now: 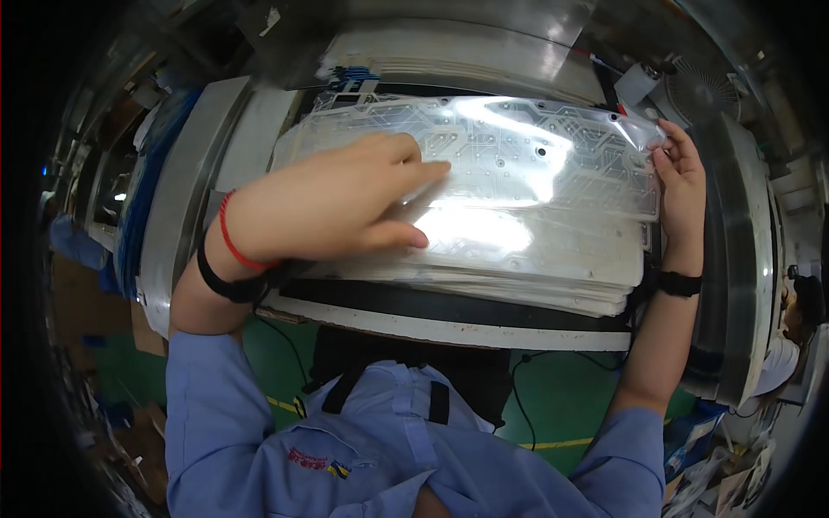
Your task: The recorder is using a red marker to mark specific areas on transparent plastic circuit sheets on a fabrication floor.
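A clear plastic film sheet with printed circuit traces lies over a stack of similar sheets in front of me. At its far right corner my right hand pinches the film between thumb and fingers, and the corner bends up there. My left hand is over the left part of the sheet, index finger and thumb stretched apart and the other fingers curled. It holds nothing visible; whether its fingertip touches the film I cannot tell. Bright glare hides some of the traces.
Behind the film stands another pile of pale sheets. A white-edged table carries the stack. Long metal panels flank it at left and right. A small fan and a white canister stand at back right. Another person is at far right.
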A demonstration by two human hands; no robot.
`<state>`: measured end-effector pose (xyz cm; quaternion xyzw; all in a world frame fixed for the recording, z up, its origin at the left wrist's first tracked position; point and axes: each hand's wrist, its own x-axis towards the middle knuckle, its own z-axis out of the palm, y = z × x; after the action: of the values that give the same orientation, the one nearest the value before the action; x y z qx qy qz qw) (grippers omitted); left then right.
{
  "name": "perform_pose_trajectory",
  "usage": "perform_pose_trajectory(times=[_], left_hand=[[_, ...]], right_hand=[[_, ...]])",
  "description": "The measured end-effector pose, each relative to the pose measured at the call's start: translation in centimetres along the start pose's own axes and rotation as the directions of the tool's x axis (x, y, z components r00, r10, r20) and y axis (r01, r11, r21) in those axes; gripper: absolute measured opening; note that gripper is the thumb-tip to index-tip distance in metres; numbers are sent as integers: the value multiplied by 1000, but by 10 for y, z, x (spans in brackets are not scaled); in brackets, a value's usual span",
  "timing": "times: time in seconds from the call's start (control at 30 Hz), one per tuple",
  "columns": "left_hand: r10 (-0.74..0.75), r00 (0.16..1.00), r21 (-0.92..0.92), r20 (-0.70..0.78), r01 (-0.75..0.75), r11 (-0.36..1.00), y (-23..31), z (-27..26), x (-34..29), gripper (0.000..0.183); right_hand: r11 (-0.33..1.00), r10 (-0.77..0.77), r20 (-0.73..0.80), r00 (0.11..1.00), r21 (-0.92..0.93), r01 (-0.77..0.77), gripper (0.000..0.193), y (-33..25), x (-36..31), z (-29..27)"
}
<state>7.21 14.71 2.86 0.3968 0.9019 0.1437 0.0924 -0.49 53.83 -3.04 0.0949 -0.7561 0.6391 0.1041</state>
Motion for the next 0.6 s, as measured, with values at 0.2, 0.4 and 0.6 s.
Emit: perform_pose_trajectory(times=[0.2, 0.4, 0.6], left_hand=[[-3, 999, 114, -54, 9, 993, 17, 15, 2, 64], [-12, 998, 73, -69, 17, 997, 18, 15, 3, 61], [-65, 998, 30, 10, 65, 997, 24, 7, -3, 53]], right_hand=[[998, -48, -13, 999, 29, 48, 36, 1, 1, -1], [997, -72, -36, 997, 11, 73, 35, 1, 1, -1], [995, -93, -63, 994, 24, 94, 35, 1, 0, 0]])
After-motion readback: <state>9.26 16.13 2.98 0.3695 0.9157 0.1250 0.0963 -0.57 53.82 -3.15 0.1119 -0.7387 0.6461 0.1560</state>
